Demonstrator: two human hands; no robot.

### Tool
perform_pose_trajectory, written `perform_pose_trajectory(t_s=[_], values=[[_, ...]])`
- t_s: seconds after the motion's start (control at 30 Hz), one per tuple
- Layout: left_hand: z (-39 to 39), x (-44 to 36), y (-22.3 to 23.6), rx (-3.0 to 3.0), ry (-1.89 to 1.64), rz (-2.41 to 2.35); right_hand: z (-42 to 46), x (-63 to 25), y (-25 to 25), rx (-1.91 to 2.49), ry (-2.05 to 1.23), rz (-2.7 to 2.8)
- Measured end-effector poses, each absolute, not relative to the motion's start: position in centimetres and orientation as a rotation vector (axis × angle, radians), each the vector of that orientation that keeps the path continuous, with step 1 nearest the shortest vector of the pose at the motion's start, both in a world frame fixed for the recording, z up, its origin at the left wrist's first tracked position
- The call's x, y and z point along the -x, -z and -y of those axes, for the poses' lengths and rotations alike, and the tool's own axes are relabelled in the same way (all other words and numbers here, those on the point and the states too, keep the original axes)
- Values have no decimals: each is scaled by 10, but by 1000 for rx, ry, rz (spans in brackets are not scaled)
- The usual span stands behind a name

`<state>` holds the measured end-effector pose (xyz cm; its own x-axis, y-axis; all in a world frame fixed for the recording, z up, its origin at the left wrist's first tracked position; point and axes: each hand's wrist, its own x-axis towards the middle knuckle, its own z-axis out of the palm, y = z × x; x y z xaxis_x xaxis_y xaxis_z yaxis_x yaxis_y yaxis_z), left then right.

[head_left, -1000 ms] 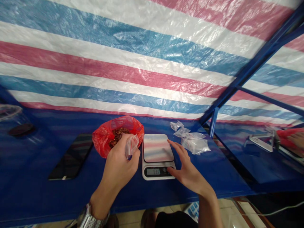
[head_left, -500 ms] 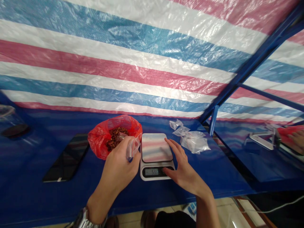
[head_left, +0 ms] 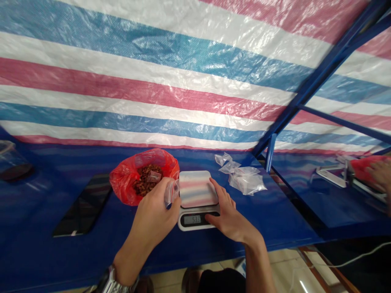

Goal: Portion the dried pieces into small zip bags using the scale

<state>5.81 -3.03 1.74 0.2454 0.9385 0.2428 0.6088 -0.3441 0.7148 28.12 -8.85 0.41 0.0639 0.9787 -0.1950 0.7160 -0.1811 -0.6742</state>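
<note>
A striped sheet (head_left: 131, 85) in red, white and blue forms the background behind a blue table (head_left: 76, 260). A blue metal frame (head_left: 296, 99) runs diagonally across the right side of the sheet.

The scale (head_left: 198, 189) rests on the table, between the hands, with its display toward the person; the digits appear to read 533. The red bag (head_left: 122, 181) stands open to the left of the scale and contains brown pieces (head_left: 143, 187).

Left hand (head_left: 155, 211): closed, with a small clear bag (head_left: 171, 193) held between thumb and fingers, at the near right rim of the red bag. A clear plastic part (head_left: 153, 176) lies over the brown pieces beyond the fingers; whether it belongs to the held bag cannot be determined. A metal watch (head_left: 110, 280) is fitted at the wrist.

Right hand (head_left: 229, 219): partly open, thumb on the front panel of the scale, fingertips at the right edge of the platform.

Spare bags (head_left: 247, 181), also clear, lie behind and to the right of the right hand. A black phone (head_left: 84, 205) lies left of the red bag; a clear container (head_left: 14, 162) is at far left. At far right, a co-worker's hand (head_left: 380, 173) is at red plastic (head_left: 360, 169).
</note>
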Motion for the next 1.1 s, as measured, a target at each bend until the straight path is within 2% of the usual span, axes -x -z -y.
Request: perform_pose_trajectory(t_s=[0.33,0.63,1.1], values=[[33,-65,-19,-2100,-816,-1429,99,-296,2,1796,-955,1565],[34,-72,-16,-2103,-617,-1449,99,-295,2,1861,-892,1564],[33,-76,-10,-2036,-703,-1335,96,-291,4,1928,-857,1541]])
